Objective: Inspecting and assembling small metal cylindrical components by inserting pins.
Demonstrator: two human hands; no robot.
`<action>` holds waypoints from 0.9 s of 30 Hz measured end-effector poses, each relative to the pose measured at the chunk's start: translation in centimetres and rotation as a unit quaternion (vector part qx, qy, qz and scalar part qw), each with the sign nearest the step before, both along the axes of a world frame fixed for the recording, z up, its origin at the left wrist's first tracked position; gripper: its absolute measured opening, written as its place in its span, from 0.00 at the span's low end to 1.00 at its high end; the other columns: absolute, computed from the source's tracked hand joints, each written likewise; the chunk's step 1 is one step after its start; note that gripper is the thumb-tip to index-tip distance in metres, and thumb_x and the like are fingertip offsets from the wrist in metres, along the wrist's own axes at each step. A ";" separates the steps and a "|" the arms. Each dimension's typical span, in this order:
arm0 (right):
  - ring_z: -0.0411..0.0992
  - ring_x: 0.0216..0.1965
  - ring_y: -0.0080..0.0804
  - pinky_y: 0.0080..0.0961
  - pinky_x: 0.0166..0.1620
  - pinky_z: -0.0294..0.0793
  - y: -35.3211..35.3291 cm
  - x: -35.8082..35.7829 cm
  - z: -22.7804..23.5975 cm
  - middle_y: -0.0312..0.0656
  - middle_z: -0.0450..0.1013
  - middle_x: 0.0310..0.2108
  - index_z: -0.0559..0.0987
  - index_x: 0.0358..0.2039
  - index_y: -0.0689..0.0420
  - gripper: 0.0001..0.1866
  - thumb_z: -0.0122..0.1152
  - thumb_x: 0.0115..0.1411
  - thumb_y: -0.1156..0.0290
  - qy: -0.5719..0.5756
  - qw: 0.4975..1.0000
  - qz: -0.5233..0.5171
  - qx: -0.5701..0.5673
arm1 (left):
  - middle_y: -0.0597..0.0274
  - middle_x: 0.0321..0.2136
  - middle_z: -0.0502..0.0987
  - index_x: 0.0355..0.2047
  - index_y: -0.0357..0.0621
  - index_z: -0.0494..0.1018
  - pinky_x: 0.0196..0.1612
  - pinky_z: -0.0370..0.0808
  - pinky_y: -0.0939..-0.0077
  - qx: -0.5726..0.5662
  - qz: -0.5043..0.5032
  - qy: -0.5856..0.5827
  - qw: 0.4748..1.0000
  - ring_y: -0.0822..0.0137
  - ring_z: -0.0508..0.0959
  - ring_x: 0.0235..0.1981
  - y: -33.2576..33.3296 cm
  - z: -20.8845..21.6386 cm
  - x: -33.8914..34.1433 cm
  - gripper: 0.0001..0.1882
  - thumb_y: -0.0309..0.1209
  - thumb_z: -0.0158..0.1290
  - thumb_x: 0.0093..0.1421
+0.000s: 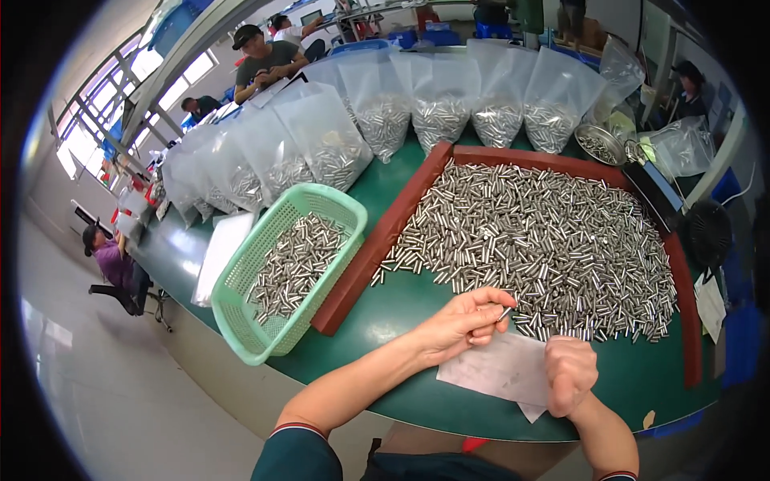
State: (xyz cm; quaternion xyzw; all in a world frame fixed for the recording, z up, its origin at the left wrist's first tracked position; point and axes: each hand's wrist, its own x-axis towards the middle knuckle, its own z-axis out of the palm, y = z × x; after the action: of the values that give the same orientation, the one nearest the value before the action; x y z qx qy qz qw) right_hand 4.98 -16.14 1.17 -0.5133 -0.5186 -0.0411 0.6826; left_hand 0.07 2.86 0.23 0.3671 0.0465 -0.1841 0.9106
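Note:
Between the thumb and fingertips of my left hand (459, 327) is a small shiny metal pin (504, 313), held at the near edge of a wide pile of similar metal pins (529, 232). My right hand (571, 370) is closed in a fist just to the right; whatever its fingers hold is hidden. Under and between both hands lies a pale, greyish sheet (489, 367) on the green tabletop (409, 377). A few pins lie side by side just beyond the right fist.
A red-brown bar frame (377, 248) borders the pile on three sides. To its left stands a green plastic basket (228, 317) with more pins. Clear bags (385, 120) of pins line the back. A metal bowl (601, 144) sits far right. Other people work beyond the table.

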 end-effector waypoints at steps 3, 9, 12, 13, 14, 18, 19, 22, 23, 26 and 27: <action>0.47 0.07 0.27 0.24 0.13 0.45 0.1 0.0 -0.2 0.34 0.48 0.07 0.55 0.06 0.55 0.12 0.48 0.36 0.73 -0.152 0.987 -0.016 -0.048 | 0.63 0.24 0.68 0.39 0.44 0.65 0.19 0.55 0.91 0.007 0.002 0.000 1.000 0.83 0.54 0.15 -0.1 0.1 0.1 0.09 0.29 0.46 0.58; 0.47 0.07 0.25 0.22 0.13 0.43 -0.1 0.3 -0.3 0.32 0.47 0.08 0.55 0.05 0.54 0.15 0.50 0.38 0.72 -0.254 0.963 -0.018 -0.090 | 0.62 0.24 0.68 0.37 0.44 0.65 0.18 0.54 0.90 -0.011 0.016 0.006 1.000 0.83 0.55 0.16 0.0 -0.3 0.1 0.07 0.29 0.46 0.58; 0.48 0.07 0.25 0.21 0.13 0.44 -0.3 0.2 -0.1 0.32 0.47 0.08 0.57 0.07 0.54 0.15 0.53 0.38 0.73 -0.267 0.960 -0.034 -0.080 | 0.62 0.24 0.68 0.37 0.44 0.65 0.18 0.54 0.90 -0.005 0.012 0.014 1.000 0.83 0.55 0.16 0.2 -0.4 -0.2 0.07 0.29 0.47 0.57; 0.48 0.07 0.25 0.21 0.13 0.44 -0.2 0.1 0.1 0.32 0.47 0.08 0.57 0.07 0.54 0.15 0.53 0.38 0.73 -0.267 0.960 -0.034 -0.082 | 0.62 0.24 0.68 0.37 0.44 0.65 0.18 0.54 0.90 -0.007 0.012 0.014 1.000 0.83 0.55 0.16 0.1 -0.4 -0.1 0.07 0.29 0.47 0.57; 0.49 0.07 0.25 0.20 0.13 0.45 0.0 0.0 0.3 0.31 0.48 0.08 0.59 0.09 0.54 0.13 0.55 0.37 0.75 -0.258 0.960 -0.070 -0.079 | 0.63 0.24 0.69 0.37 0.44 0.64 0.18 0.54 0.90 -0.005 0.010 0.009 1.000 0.83 0.55 0.15 0.0 -0.4 0.0 0.07 0.29 0.47 0.57; 0.51 0.07 0.25 0.20 0.12 0.50 0.4 -0.4 0.0 0.32 0.53 0.09 0.65 0.23 0.56 0.12 0.56 0.36 0.79 -0.254 0.950 -0.162 -0.079 | 0.63 0.24 0.70 0.36 0.45 0.64 0.18 0.54 0.91 -0.010 0.005 0.019 1.000 0.84 0.55 0.14 0.0 -0.2 -0.1 0.07 0.29 0.46 0.58; 0.52 0.08 0.25 0.20 0.12 0.51 0.4 -0.2 -0.3 0.32 0.54 0.09 0.65 0.26 0.57 0.14 0.56 0.37 0.79 -0.254 0.945 -0.196 -0.066 | 0.63 0.24 0.70 0.36 0.45 0.64 0.18 0.54 0.91 -0.011 0.005 0.018 1.000 0.84 0.55 0.14 0.0 -0.3 0.0 0.07 0.29 0.46 0.58; 0.55 0.09 0.26 0.21 0.13 0.54 -1.5 1.4 2.2 0.32 0.57 0.11 0.67 0.32 0.59 0.15 0.54 0.41 0.81 -0.339 0.906 -0.227 -0.112 | 0.63 0.25 0.70 0.36 0.45 0.64 0.18 0.54 0.91 0.003 0.002 0.021 1.000 0.84 0.54 0.14 0.0 -0.5 0.1 0.07 0.29 0.46 0.58; 0.56 0.10 0.27 0.21 0.15 0.57 -1.5 1.9 3.0 0.33 0.57 0.11 0.68 0.34 0.59 0.13 0.52 0.44 0.81 -0.336 0.891 -0.293 -0.087 | 0.63 0.25 0.70 0.36 0.45 0.64 0.18 0.54 0.91 -0.004 0.003 0.013 1.000 0.84 0.54 0.14 0.1 -0.6 0.1 0.06 0.30 0.46 0.58; 0.58 0.19 0.25 0.20 0.22 0.60 -3.0 3.0 8.7 0.46 0.65 0.22 0.68 0.38 0.71 0.12 0.41 0.52 0.89 -0.332 0.863 -0.369 -0.096 | 0.62 0.25 0.70 0.36 0.45 0.64 0.18 0.54 0.91 -0.010 0.003 0.002 1.000 0.84 0.54 0.14 0.1 -0.5 -0.1 0.06 0.30 0.46 0.58; 0.62 0.22 0.28 0.20 0.24 0.63 -2.3 4.0 10.5 0.48 0.66 0.24 0.67 0.39 0.72 0.12 0.40 0.53 0.88 -0.387 0.825 -0.411 -0.042 | 0.62 0.25 0.70 0.36 0.45 0.64 0.18 0.54 0.91 -0.002 0.016 0.009 1.000 0.84 0.54 0.14 0.5 -0.8 -0.5 0.06 0.30 0.46 0.58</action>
State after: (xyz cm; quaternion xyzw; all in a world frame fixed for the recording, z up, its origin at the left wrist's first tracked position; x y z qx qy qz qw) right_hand 9.01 -18.48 11.72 -0.6489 -0.4825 -0.4910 0.3241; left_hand -0.42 3.33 -0.52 0.3632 0.0600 -0.1732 0.9135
